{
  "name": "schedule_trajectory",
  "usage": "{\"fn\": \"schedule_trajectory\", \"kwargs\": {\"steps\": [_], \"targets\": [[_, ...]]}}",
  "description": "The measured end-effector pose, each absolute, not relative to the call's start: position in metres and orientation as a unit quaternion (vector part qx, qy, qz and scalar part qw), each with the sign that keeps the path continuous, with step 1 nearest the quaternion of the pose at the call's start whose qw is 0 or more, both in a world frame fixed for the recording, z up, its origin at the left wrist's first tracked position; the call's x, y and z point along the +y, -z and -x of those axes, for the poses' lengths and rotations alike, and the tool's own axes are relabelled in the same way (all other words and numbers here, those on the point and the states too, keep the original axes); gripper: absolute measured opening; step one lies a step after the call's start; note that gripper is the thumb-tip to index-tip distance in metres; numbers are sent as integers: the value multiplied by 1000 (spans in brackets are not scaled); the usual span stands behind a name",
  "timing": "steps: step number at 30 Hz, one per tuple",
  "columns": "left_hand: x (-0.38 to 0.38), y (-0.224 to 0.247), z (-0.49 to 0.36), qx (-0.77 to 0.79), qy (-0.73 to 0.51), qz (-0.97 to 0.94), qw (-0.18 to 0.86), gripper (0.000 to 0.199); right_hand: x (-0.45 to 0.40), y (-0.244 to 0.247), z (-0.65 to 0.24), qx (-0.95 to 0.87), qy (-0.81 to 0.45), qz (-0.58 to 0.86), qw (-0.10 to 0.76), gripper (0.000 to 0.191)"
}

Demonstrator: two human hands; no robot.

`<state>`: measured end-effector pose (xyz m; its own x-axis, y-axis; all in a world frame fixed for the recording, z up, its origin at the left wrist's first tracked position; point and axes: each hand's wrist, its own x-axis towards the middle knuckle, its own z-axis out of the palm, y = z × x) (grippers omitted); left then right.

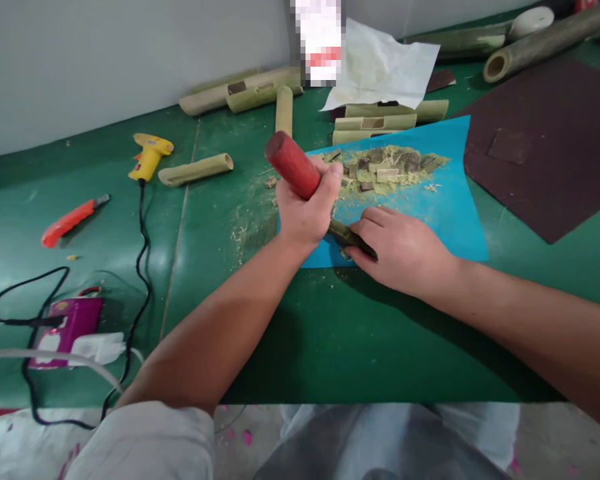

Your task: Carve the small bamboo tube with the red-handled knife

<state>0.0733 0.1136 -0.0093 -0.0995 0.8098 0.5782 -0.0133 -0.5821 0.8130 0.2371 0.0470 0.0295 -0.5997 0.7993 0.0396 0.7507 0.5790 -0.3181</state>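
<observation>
My left hand [307, 203] is wrapped round a thick red handle [294, 165], whose end points up and to the left. The tool's lower part is hidden behind the hand. Just right of it, my right hand [400, 247] grips a dark green bamboo piece [353, 238] near the front edge of a blue sheet [455, 213]. The bamboo's other end reaches to beneath my left hand. Behind both hands, shavings and small cut chips [387, 175] are heaped on the sheet.
On the green table [205, 233] are a yellow glue gun [153, 155], an orange-handled cutter [70, 222], a bamboo tube [196, 170] and a purple power strip [75, 327] with cables. More bamboo pieces [375, 123] lie behind, and dark brown sheet [545, 147] at right.
</observation>
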Motion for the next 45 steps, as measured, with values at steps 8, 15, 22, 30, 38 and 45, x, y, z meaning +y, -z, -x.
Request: {"fn": "schedule_trajectory", "kwargs": {"steps": [8, 15, 22, 30, 38, 45], "targets": [[108, -1, -73, 359, -642, -616, 281, 52, 47, -34, -234, -887, -128, 441, 52, 21], [105, -6, -73, 380, -628, -610, 299, 64, 49, -32, -236, -881, -163, 438, 74, 21], [103, -4, -75, 361, -655, -607, 271, 60, 48, -31, -237, -884, -144, 441, 65, 21], [101, -7, -71, 387, -616, -631, 270, 52, 47, -33, -236, -888, -134, 438, 53, 23], [103, -4, -68, 403, -624, -618, 256, 48, 47, -35, -237, -892, -120, 433, 49, 24], [103, -5, -68, 403, -625, -611, 272, 49, 47, -33, -238, -893, -109, 432, 64, 23]]}}
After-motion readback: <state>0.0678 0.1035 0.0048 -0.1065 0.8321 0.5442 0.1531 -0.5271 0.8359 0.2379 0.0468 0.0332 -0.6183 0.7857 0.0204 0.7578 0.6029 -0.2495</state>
